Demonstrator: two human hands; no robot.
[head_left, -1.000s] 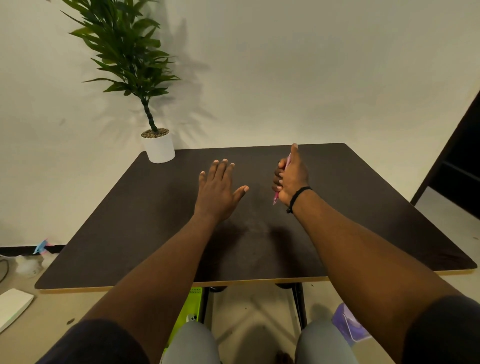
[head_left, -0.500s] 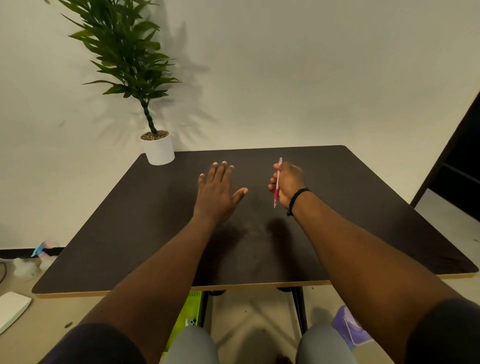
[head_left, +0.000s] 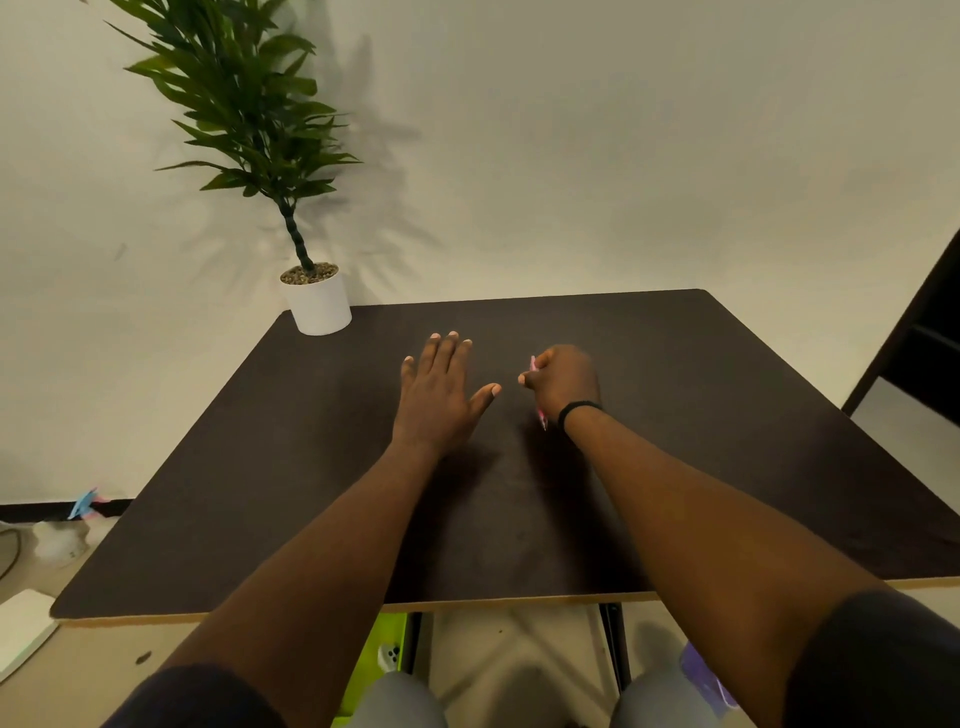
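Note:
My left hand (head_left: 441, 389) lies flat over the dark brown table (head_left: 727, 441), fingers straight and spread, holding nothing. My right hand (head_left: 563, 382) is a little to its right, fingers curled round a pink pen (head_left: 542, 420). Only the pen's two ends show, one above the knuckles and one below the wrist; the rest is hidden inside the fist. A black band circles my right wrist.
A green plant in a white pot (head_left: 318, 301) stands at the table's far left corner against the wall. A lime-green object (head_left: 382, 654) and a purple one (head_left: 706, 680) lie on the floor under the table. A dark shelf (head_left: 930, 332) stands at the right.
My right hand has lowered toward the table and closed tighter on the pen, which has swung from upright to slanting back under the wrist. My left hand has stayed still.

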